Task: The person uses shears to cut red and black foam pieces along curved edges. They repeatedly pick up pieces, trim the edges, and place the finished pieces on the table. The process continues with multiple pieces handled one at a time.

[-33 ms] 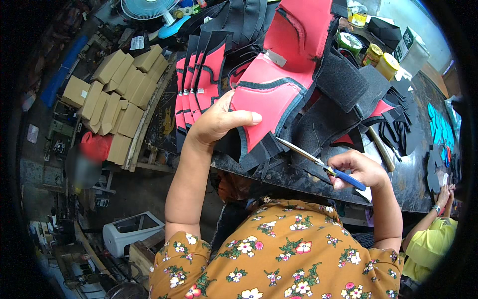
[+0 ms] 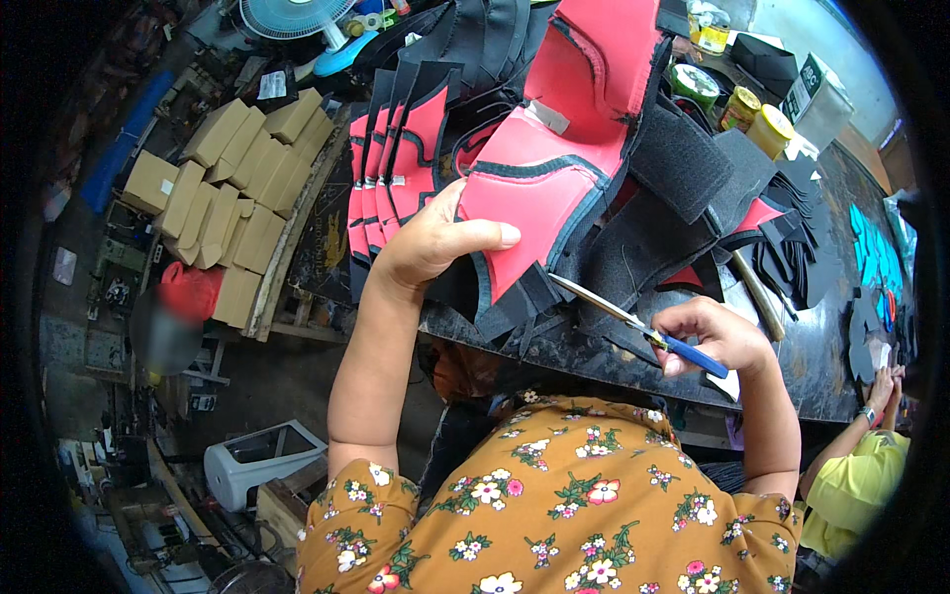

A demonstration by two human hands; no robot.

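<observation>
A pink fabric piece with black edging (image 2: 549, 213), resembling a sewn brace, lies at the near side of the table. My left hand (image 2: 440, 238) grips its left edge, thumb on the pink face and the other fingers hidden beneath. In my right hand (image 2: 712, 339) is a pair of scissors (image 2: 609, 307) with blue handles. Their tips point up and left, beside the piece's lower black corner; whether they touch it I cannot tell. Behind my left hand lean several similar pink and black pieces (image 2: 421, 148). Wide black straps (image 2: 683, 163) spread to the right of the piece.
Jars and cans (image 2: 770, 131) stand at the back right. A hammer-like wooden handle (image 2: 760, 292) lies right of the straps. Stacked cardboard boxes (image 2: 233, 188) are at left, a blue fan (image 2: 297, 15) at far left. A co-worker in yellow (image 2: 859, 485) sits at right, near turquoise pieces (image 2: 873, 247).
</observation>
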